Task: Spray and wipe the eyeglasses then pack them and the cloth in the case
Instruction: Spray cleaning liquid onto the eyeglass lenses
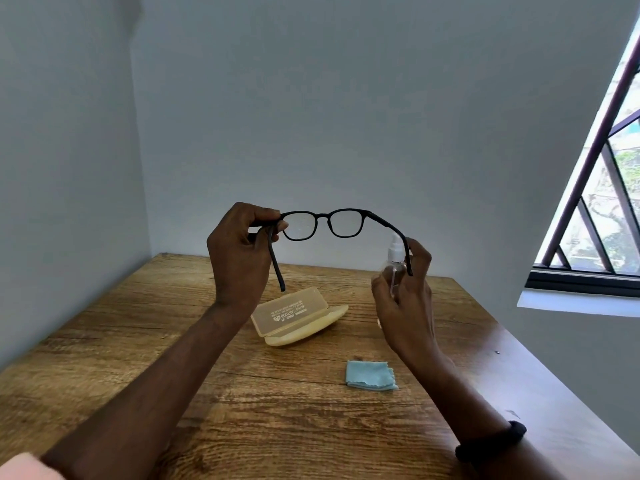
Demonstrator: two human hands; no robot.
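Note:
Black-framed eyeglasses (323,223) are held up in the air above the table, arms unfolded toward me. My left hand (239,252) pinches the left hinge corner of the frame. My right hand (405,292) holds a small clear spray bottle (394,259) with a white nozzle, just behind the glasses' right arm. A cream case (298,318) lies open on the wooden table (138,341) below the glasses, its lid tilted up. A folded light-blue cloth (370,375) lies on the table near my right forearm.
Pale walls close in the table's left and far edges. A barred window (595,202) is at the right. A black band sits on my right wrist (491,441).

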